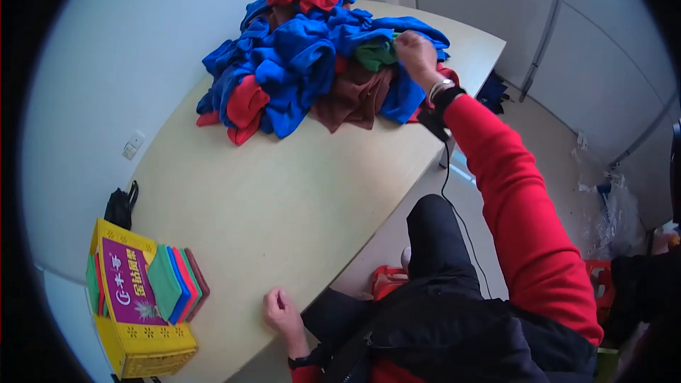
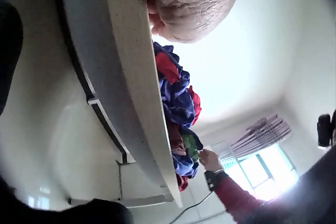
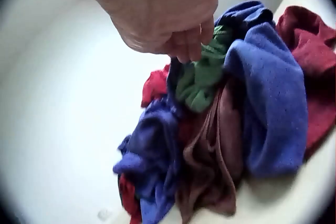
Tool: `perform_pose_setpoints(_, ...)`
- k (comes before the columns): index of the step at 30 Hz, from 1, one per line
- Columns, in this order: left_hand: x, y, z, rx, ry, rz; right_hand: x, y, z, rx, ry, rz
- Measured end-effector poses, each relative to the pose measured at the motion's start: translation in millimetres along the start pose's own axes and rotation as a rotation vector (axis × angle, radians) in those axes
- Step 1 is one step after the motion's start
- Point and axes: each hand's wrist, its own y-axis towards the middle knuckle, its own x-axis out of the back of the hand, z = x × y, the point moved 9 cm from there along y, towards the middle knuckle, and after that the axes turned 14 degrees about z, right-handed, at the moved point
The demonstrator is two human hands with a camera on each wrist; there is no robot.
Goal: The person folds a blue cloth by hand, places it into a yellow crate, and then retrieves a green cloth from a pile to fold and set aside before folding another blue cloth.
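Note:
My right hand (image 1: 416, 55) is at the right side of a heap of blue, red and brown cloths (image 1: 294, 64). Its fingers pinch a green cloth (image 3: 202, 79), which bunches into folds below the fingertips in the right wrist view. A brown cloth (image 3: 215, 155) and a blue cloth (image 3: 268, 98) hang just beside it. At the near edge of the table (image 1: 262, 206) my left hand (image 1: 285, 318) rests with loosely curled fingers and holds nothing. In the left wrist view the back of this hand (image 2: 197, 3) fills the top.
A yellow and purple box (image 1: 124, 276) stands at the table's left end, with folded green, blue, red and brown cloths (image 1: 170, 284) against it. A black pouch (image 1: 122, 206) lies behind the box. A cable (image 1: 454, 206) hangs from my right wrist. Below the table is a red stool (image 1: 388, 280).

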Motion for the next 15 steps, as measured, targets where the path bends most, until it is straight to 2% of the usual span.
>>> perform_pose_setpoints(1,-3.8,1.8,-3.7,-0.009,-0.008,0.001,9.8,20.3,-13.6,0.0,-0.007,-0.009)
perform_pose_setpoints(3,-1.7,3.9,-5.8,0.067,-0.02,-0.005,26.0,49.9,-44.1,-0.157,-0.298,-0.027)
perform_pose_setpoints(4,-0.7,5.0,-5.2,0.109,-0.025,-0.012,27.9,56.8,-51.1,-0.154,-0.3,-0.032)
perform_pose_setpoints(7,-2.9,7.1,-8.6,0.098,0.025,-0.01,15.4,70.8,-32.7,0.243,-0.494,-0.057)
perform_pose_setpoints(12,-6.8,6.4,-7.9,0.099,0.057,-0.017,-20.1,95.2,-53.4,0.321,-0.748,0.098)
perform_pose_setpoints(15,-3.9,9.6,-15.0,0.107,0.058,-0.008,-2.4,109.0,-55.3,-0.027,-0.507,0.1)
